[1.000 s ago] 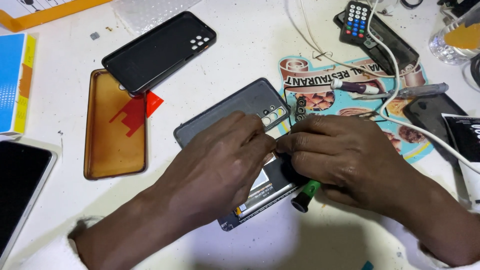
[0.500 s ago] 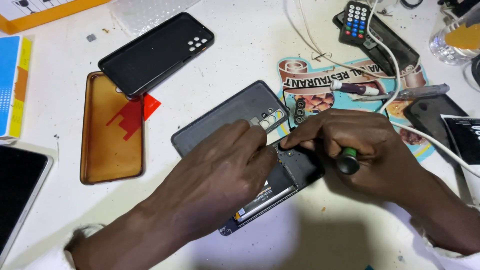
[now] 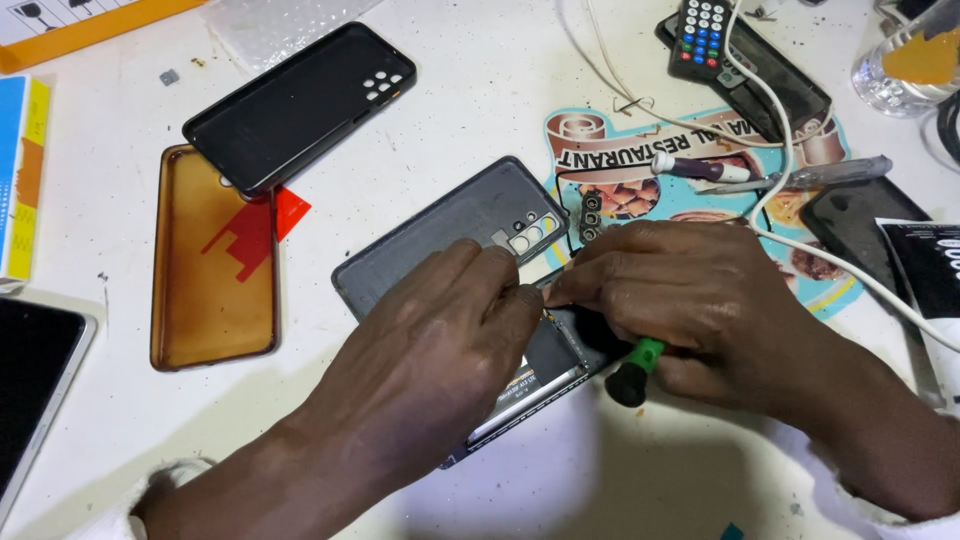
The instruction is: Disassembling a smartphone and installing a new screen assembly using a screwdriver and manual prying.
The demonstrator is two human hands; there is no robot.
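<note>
Watching this up close, both hands are bunched over an opened phone (image 3: 545, 375) lying at a slant in the middle of the white surface (image 3: 480, 90), just below its grey back cover (image 3: 450, 235), which sits loose and partly over the phone's upper end. The left hand (image 3: 440, 360) lies flat on the phone with its fingers (image 3: 500, 275) pressed together, tips down at the camera end, basically pinning the body. The right hand (image 3: 690, 300) is wrapped around a small screwdriver with a green and black handle (image 3: 635, 370), fingers curled tight on it, the tip hidden under the knuckles, so I can't tell exactly which screw or clip it's on.

If you ask me, doing this bit well comes down to keeping the driver straight up over the fastener and letting the left hand take all the sliding force, since the phone rests on a slick surface. Light pressure, slow turns. A slip near the camera lenses or the battery would be the ugly outcome.

Also worth minding: the white cable (image 3: 800, 250) runs right past the right wrist, and there's a black case (image 3: 300, 105) and an amber case (image 3: 210, 260) off to the left, well apart from the work.
</note>
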